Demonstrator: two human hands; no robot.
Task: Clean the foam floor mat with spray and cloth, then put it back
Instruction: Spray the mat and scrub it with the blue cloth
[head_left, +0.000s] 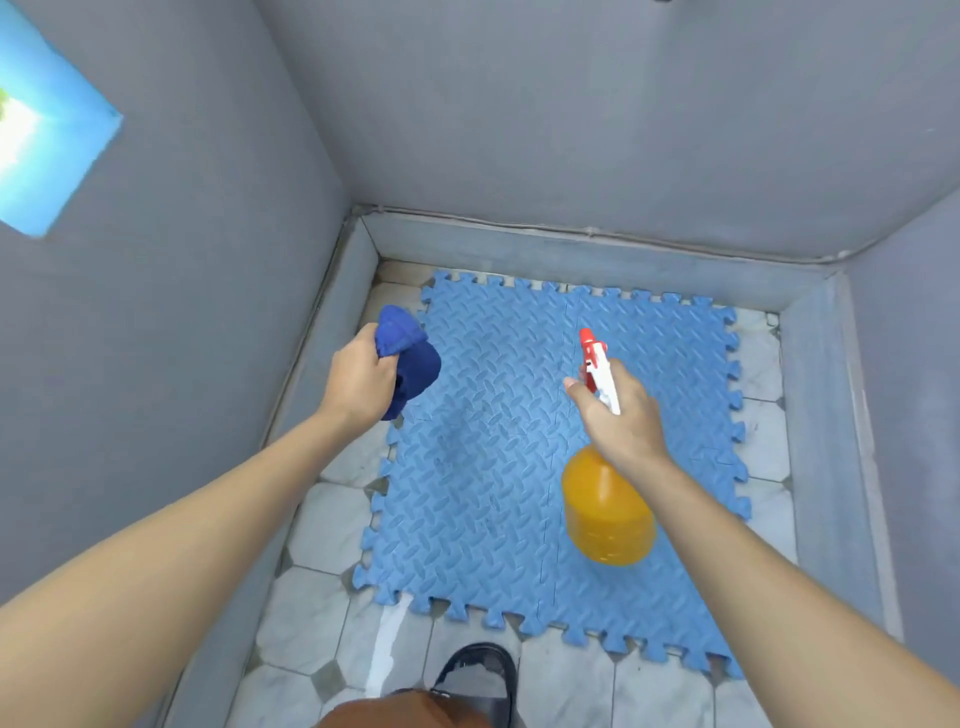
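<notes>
1. Grey walls (571, 104) close in a small corner of floor, with a grey skirting ledge (571, 254) running along their base.
2. White octagonal floor tiles (322, 519) with small dark inset squares cover the floor.
3. A bright window opening (47, 135) shows in the wall at upper left.
4. The blue foam floor mat (493, 493) lies flat on the tiles in the corner, its far edge near the ledge; it is made of interlocking pieces with toothed edges and a raised tread pattern.
5. The left hand (358, 379) is held above the mat's left edge, its fingers (387, 366) clenched around a bunched dark blue cloth (413, 358).
6. The right hand (621, 415) is held above the mat's right half, its fingers (576, 387) grasping the neck of a spray bottle (608, 512).
7. The bottle has an orange body hanging below the hand and a red and white trigger head (597, 364) pointing away from the person, toward the far wall.
8. Whether a finger rests on the trigger cannot be told.
9. A black shoe (478, 670) stands on the tiles just beside the mat's near edge, with a brown garment (405, 712) at the bottom of the view.
</notes>
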